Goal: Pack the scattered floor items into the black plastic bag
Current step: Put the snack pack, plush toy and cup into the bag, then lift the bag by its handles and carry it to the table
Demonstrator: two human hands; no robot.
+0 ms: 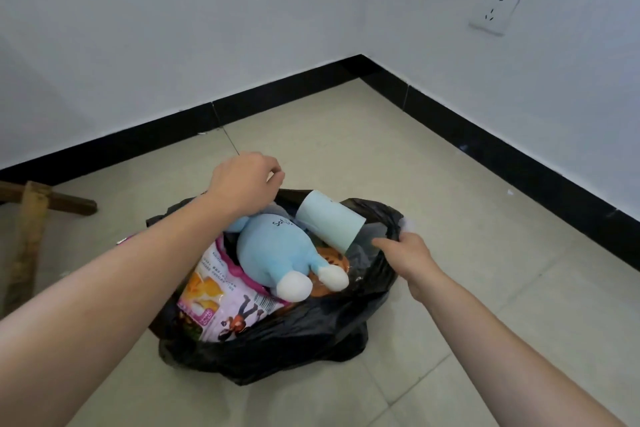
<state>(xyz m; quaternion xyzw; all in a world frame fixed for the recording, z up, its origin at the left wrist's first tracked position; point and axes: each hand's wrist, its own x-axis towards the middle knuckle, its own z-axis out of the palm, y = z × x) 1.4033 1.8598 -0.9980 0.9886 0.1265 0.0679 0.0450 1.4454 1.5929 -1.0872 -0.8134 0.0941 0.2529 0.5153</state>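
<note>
A black plastic bag (304, 329) lies open on the tiled floor. Inside it rest a light blue plush toy (273, 250) with white feet, a pink snack packet (221, 302), a pale green cylinder (329, 220) and an orange item (329, 262) partly hidden under the toy. My left hand (244, 184) hovers over the bag's far rim, fingers curled; whether it pinches the rim I cannot tell. On the bag's right rim, my right hand (407, 258) grips the plastic.
The bag sits near a room corner with white walls and a black skirting board (485, 128). Wooden pieces (31, 218) lie on the floor at the left. A wall socket (495, 5) is at upper right. Bare tiles surround the bag.
</note>
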